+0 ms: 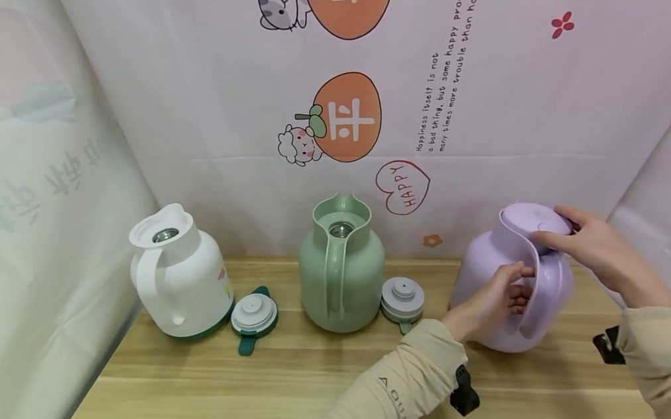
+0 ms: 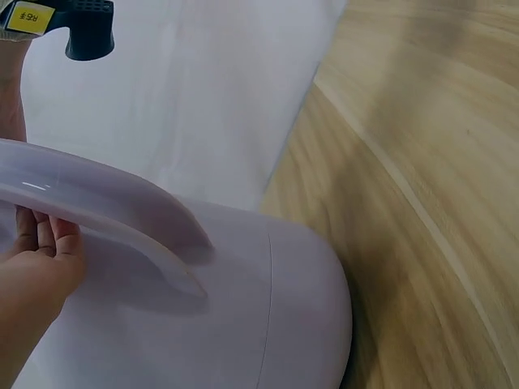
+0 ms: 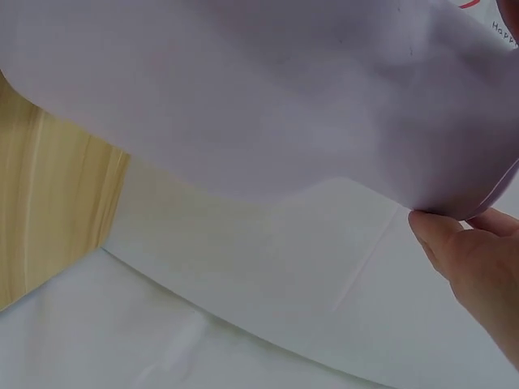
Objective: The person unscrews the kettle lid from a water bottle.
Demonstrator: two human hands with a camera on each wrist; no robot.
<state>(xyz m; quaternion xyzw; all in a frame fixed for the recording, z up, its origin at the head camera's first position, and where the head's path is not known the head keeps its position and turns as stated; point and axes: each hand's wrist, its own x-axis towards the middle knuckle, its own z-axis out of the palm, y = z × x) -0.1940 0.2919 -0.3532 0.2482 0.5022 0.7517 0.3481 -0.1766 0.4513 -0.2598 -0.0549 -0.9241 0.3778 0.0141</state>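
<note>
A lilac thermos jug stands on the right, its round lid seated in the neck. My left hand is at the jug's handle, its curled fingers tucked into the gap behind it. The left wrist view shows these fingers hooked under the handle. From the right side my right hand grips the lid, thumb at the near edge and fingers over the far one. In the right wrist view, that hand meets the rim of the jug's top; the lid's surface is mostly hidden there.
A lidless green thermos jug stands mid-table, a grey-topped stopper lid beside it. Further left is a lidless white jug with its green-edged lid. A printed cloth hangs behind the wooden table.
</note>
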